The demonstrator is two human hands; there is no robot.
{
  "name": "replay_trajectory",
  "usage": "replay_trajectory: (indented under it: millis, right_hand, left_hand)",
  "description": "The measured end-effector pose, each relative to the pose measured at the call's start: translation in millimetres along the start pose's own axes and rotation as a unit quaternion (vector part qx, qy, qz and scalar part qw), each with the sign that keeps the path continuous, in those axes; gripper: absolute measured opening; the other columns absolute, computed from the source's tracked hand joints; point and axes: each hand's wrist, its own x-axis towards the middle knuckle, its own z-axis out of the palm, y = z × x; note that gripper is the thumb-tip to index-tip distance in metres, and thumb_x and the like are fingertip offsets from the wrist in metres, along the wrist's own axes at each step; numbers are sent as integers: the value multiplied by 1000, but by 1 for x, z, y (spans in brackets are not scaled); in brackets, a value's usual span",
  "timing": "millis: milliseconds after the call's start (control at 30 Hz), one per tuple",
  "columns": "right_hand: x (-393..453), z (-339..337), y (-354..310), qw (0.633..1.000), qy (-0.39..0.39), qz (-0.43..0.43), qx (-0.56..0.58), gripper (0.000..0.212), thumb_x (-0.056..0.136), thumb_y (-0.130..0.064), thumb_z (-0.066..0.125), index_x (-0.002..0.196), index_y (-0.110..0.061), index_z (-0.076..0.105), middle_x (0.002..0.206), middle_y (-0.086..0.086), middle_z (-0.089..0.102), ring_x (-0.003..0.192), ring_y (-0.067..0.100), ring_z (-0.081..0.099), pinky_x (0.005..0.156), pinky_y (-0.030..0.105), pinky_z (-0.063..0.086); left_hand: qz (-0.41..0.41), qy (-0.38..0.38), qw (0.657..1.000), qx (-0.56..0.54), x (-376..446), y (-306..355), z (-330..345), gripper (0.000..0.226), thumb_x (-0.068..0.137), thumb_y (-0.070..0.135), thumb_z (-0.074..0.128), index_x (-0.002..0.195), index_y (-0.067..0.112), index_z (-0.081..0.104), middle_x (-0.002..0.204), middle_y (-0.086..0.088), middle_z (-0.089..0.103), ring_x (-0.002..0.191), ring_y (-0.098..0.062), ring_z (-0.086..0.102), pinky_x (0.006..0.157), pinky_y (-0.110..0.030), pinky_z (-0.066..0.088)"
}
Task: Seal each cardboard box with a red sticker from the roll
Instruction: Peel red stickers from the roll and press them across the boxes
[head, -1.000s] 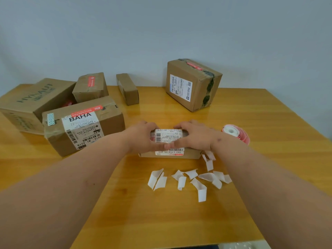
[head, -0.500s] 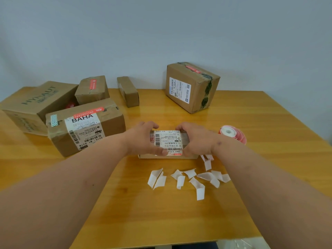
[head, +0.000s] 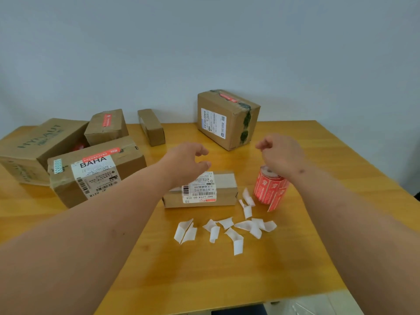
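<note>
A small flat cardboard box [head: 223,189] with a white shipping label lies at the table's middle. My left hand [head: 188,160] hovers just above its left end, fingers loosely curled, holding nothing. The red sticker roll [head: 270,188] stands to the right of the box, with a loose strip hanging from its side. My right hand [head: 281,158] is over the roll with its fingers curled in and nothing visible in them. The heel of that hand hides the roll's far edge, so I cannot tell whether they touch.
Several white backing scraps [head: 227,230] litter the wooden table [head: 204,280] in front of the box. The BAHA box [head: 95,171], a HYNAUT box [head: 34,144], two smaller boxes [head: 106,126] [head: 151,127] and a taped box [head: 227,119] stand behind. The wall is close.
Both hands have let go of the small box and risen. The left hand hovers above it and the right hand has moved right, over the sticker roll. The view has tilted up.
</note>
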Motion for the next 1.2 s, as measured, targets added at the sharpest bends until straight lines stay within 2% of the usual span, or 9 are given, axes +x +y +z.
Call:
replay_trajectory:
  millis: [133,300,467,667,800,900,1033,1133,1200]
  right_hand:
    - [-11,-24,25,999,-34,20,-12,30,85,0,43,91,-25,58,118,2,60,111,24,55,97,48,46]
    - [-31,-31,44,992,-117,-48,3,27,83,-1,62,78,-28,63,110,-1,48,108,21,50,88,37,46]
    - [-38,-29,58,989,-134,-58,-19,27,70,-11,76,65,-35,65,104,-11,44,109,18,44,96,47,45]
    - [-41,-29,62,985,-106,-92,-105,31,77,-27,79,64,-40,55,111,-11,46,116,17,35,104,40,34]
    - [-42,-28,60,984,-103,-115,-89,26,81,-31,77,68,-40,55,110,-12,46,119,18,34,104,40,33]
    - [-40,-28,61,984,-113,-119,-67,15,82,-33,75,77,-39,63,107,-13,47,119,17,35,104,42,33]
    - [-37,-29,67,987,-109,-105,-56,9,81,-34,76,83,-38,68,108,-16,52,119,16,36,105,46,33]
    - [-35,-30,69,987,-102,-108,-57,9,82,-35,75,81,-39,67,109,-16,52,120,15,35,105,45,32]
    - [-34,-31,67,986,-100,-117,-56,13,83,-35,74,77,-40,64,107,-17,50,120,16,35,104,43,32]
  left_hand:
    - [23,-14,1000,-13,4,29,13,38,96,31,58,133,24,54,133,3,55,122,-15,51,91,-26,38]
    - [58,-4,998,-3,8,62,33,28,95,27,60,122,24,60,127,5,58,118,-13,53,86,-24,39]
    - [97,13,995,4,8,87,49,14,94,23,59,107,23,65,114,4,58,105,-12,55,80,-24,42]
    - [126,-6,990,58,6,103,58,13,93,28,60,100,22,69,99,7,57,92,-11,55,65,-19,41]
    - [145,-26,981,124,6,111,65,26,85,45,68,105,29,68,106,5,54,98,-13,53,83,-33,51]
    - [127,-34,975,177,10,118,69,18,89,40,64,98,25,69,101,4,58,93,-15,58,82,-37,54]
    - [100,-52,984,139,16,118,70,11,90,29,64,88,20,70,84,5,65,79,-12,60,70,-29,55]
    - [98,-70,990,76,17,113,67,9,89,26,67,89,18,69,84,3,66,79,-13,60,70,-29,52]
    - [104,-83,988,76,17,112,66,10,88,29,67,92,20,69,86,5,65,81,-13,60,68,-27,50]
